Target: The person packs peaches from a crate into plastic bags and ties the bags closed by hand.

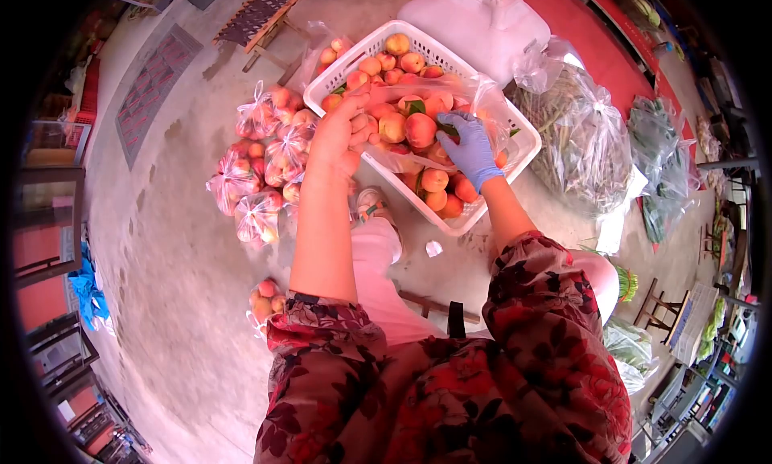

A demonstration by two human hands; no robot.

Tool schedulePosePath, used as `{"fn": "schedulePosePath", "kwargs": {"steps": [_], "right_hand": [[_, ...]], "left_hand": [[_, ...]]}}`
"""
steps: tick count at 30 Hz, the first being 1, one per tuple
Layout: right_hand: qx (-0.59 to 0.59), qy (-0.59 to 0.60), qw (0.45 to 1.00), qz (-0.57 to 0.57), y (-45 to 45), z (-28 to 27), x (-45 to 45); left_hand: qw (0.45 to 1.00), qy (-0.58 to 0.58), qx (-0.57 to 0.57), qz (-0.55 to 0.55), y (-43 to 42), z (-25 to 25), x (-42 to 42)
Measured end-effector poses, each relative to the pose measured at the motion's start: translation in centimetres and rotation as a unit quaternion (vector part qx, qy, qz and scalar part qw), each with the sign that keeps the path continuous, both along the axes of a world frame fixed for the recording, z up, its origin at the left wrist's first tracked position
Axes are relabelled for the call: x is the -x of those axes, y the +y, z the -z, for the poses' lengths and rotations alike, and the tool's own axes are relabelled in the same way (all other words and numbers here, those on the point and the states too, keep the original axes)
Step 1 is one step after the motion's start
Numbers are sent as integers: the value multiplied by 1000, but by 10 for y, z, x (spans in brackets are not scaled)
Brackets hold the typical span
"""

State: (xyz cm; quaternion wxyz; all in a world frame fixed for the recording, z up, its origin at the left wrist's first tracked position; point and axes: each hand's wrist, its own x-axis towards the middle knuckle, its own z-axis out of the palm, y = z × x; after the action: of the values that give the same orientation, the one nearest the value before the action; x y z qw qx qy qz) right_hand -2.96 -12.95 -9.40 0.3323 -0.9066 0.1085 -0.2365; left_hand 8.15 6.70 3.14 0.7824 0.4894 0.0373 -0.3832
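A white plastic basket (pixel 527 138) full of peaches (pixel 392 127) stands in front of me, with a clear plastic bag (pixel 487 99) of peaches lying open on top. At the basket's left side, my bare left hand (pixel 346 134) has its fingers curled at the bag's edge; the bag's rim appears gripped there. My right hand (pixel 469 146), in a blue glove, is over the bag's right part, thumb and fingers curved around a peach with a green leaf beside it. The fingertips partly hide that peach.
Several tied bags of peaches (pixel 287 154) lie on the floor left of the basket, another (pixel 266 300) nearer me. A white sack (pixel 474 22) stands behind; a large bag of greens (pixel 575 138) sits right. A woven stool (pixel 259 18) is at the upper left.
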Motion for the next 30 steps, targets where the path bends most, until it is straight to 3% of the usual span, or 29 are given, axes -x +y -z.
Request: {"fn": "schedulePosePath", "kwargs": {"steps": [5,6,7,9,15,16,19,20,21,23,24,27,30], "right_hand": [[-360,-80,922,120,18,-9,57],[-424,15,898,114,19,6,69],[-361,132,918,97,23,19,75],[-216,357,907,55,29,45,85],[-103,322,928,153,61,93,44],[-160,274,934,162,64,96,42],[-139,301,935,124,52,83,41],[-187,280,936,98,48,76,44],[-313,272,907,67,42,62,49],[-545,245,802,5,34,29,60],[-572,162,804,-28,36,12,61],[-486,45,873,-9,51,-30,34],[-334,52,940,35,59,-41,5]], "left_hand": [[999,20,17,-26,-6,2,1],[999,24,20,-29,-7,2,1],[999,28,22,-32,-7,2,0],[999,33,22,-26,-6,4,-1],[999,29,-4,-31,-4,5,-2],[999,29,-12,-30,-5,3,-2],[998,23,-36,-37,-11,-3,-1],[999,12,-32,-26,-11,-4,-3],[999,4,-29,-17,-10,-2,-4],[1000,-4,-27,-10,-8,0,-2],[999,-8,-30,-11,-10,-1,0],[1000,-11,-29,0,-7,1,4],[999,-18,-38,-7,-9,-6,10]]}}
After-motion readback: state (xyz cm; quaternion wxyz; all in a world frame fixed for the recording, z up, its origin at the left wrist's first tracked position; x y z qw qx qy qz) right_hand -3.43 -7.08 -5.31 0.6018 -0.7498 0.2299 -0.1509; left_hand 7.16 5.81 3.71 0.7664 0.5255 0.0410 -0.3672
